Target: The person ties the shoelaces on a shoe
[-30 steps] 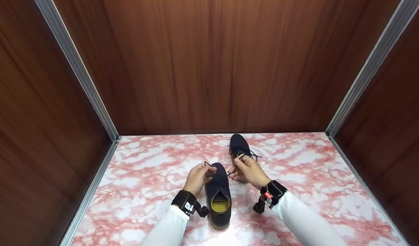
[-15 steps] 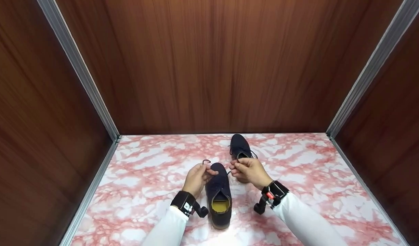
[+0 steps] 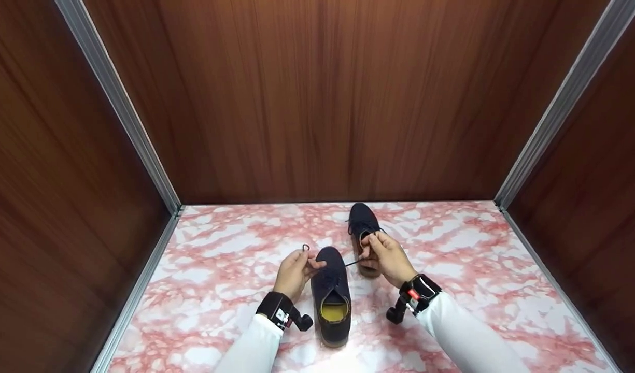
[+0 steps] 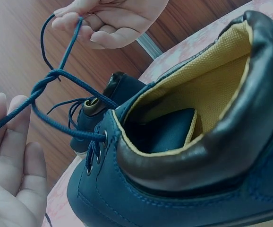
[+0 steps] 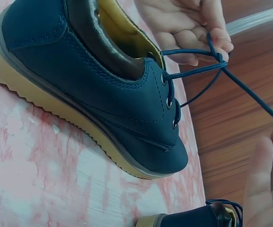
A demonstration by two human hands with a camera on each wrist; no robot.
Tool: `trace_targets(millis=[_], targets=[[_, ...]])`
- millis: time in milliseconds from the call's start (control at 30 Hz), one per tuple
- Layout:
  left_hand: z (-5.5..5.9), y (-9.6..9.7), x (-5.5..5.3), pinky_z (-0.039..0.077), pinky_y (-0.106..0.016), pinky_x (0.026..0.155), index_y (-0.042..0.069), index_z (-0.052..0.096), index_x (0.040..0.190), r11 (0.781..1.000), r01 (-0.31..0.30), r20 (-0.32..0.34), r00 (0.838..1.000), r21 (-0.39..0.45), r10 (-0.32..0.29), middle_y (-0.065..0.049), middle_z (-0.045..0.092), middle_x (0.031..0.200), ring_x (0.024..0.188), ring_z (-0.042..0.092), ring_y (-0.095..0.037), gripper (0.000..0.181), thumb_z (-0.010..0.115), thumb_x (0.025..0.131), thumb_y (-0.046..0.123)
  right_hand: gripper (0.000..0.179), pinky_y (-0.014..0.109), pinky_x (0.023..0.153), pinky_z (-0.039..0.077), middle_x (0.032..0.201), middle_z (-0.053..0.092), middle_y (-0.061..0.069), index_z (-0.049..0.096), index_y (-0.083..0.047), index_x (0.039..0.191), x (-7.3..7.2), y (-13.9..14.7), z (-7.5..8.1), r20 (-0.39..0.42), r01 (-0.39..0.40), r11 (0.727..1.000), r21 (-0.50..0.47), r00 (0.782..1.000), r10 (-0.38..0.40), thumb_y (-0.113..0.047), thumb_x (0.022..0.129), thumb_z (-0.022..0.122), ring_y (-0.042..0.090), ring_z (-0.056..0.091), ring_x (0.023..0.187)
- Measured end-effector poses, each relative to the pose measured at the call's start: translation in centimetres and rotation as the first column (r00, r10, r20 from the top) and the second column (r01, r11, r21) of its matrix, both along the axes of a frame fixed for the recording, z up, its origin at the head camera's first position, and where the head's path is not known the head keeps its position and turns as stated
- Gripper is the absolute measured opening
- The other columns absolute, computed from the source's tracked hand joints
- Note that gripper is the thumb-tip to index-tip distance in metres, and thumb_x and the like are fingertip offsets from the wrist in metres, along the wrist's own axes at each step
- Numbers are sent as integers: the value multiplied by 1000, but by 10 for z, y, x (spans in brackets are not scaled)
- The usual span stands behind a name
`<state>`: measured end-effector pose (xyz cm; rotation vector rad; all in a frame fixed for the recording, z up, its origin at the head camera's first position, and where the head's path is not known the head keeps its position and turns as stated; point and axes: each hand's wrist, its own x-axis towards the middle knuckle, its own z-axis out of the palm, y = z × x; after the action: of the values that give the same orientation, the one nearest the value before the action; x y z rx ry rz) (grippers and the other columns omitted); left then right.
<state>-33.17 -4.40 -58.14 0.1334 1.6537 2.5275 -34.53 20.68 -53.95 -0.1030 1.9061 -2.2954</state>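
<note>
A navy lace-up shoe (image 3: 335, 334) with a yellow lining and dark padded collar stands on the surface, toe pointing away. Left of its toe, my left hand (image 3: 294, 273) pinches one end of its shoelace, a small loop rising above the fingertips. My right hand (image 3: 391, 263) pinches the other end on the right. In the left wrist view, the blue shoelace (image 4: 43, 86) makes a twisted crossing in the air in front of the shoe's opening. Both strands run from this crossing down to the top eyelets. The right wrist view shows the crossing close to my left fingers.
A matching second shoe (image 3: 362, 216) stands farther back, slightly right, its laces loose at the sides and its rear partly behind my right hand. Red-and-white marbled surface (image 3: 234, 290) lies under both shoes. Brown wood-look panels (image 3: 317, 103) enclose the back and sides.
My right hand has moved right, drawing its lace into a straighter line. My left hand has shifted slightly left, and the loop above its fingers has become smaller. The shoes stay put.
</note>
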Motion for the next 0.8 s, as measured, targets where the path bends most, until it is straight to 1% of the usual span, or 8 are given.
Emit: trace_targets(millis=[67,167,267,367,500,633,700,800], targets=[[0,-1,1,59,-30,94,8,59,102,1000,5,4,1000,11,-5,2,63,80,90,76,-13,25,39,114,16,25,41,80,63,73,58,1,57,-9,101,0,0,0,10,-4,1000,-31,1000,4,-26,114,42,16,69,71],[-1,-2,1,59,-30,93,7,59,102,999,21,18,1000,33,-21,2,62,79,88,75,-14,25,39,114,16,26,41,82,63,67,50,-1,55,-10,100,0,1,-2,12,-31,999,-37,999,32,-25,114,40,14,64,66],[-4,-4,2,59,-31,91,9,59,100,998,36,33,999,61,-38,2,60,77,85,74,-13,25,39,114,17,27,39,80,63,64,43,-3,55,-7,99,-1,4,-6,12,-47,999,-24,999,47,-24,114,40,11,56,60],[-6,-7,3,58,-30,88,11,60,99,995,45,35,998,87,-48,3,58,76,81,72,-13,27,38,114,17,29,37,77,64,62,38,-5,55,-3,100,-2,7,-9,16,-51,998,-25,999,52,-25,114,41,9,50,56],[-8,-10,4,60,-29,85,10,60,97,992,46,34,998,120,-51,5,54,72,75,68,-11,28,38,114,16,30,36,74,64,63,37,-6,54,-1,102,-3,10,-11,12,-57,998,-36,998,58,-26,114,42,8,48,55],[-8,-10,4,61,-29,86,7,59,97,990,50,36,998,134,-55,5,46,73,71,59,-9,28,38,114,16,29,32,70,63,63,38,-6,55,-3,104,-4,11,-12,10,-48,998,-34,999,48,-26,114,42,9,47,54],[-8,-10,4,62,-30,86,6,59,98,990,49,41,998,129,-55,5,42,73,69,53,-8,27,38,113,15,30,29,66,59,63,38,-6,55,-1,105,-4,12,-11,6,-35,999,-28,999,35,-26,114,42,9,45,54],[-7,-10,3,62,-30,83,4,58,99,993,38,50,998,115,-44,5,38,73,67,47,-8,26,39,113,15,33,25,60,51,61,38,-6,54,4,108,-4,14,-11,-6,-12,1000,-23,1000,11,-26,113,43,9,41,53]])
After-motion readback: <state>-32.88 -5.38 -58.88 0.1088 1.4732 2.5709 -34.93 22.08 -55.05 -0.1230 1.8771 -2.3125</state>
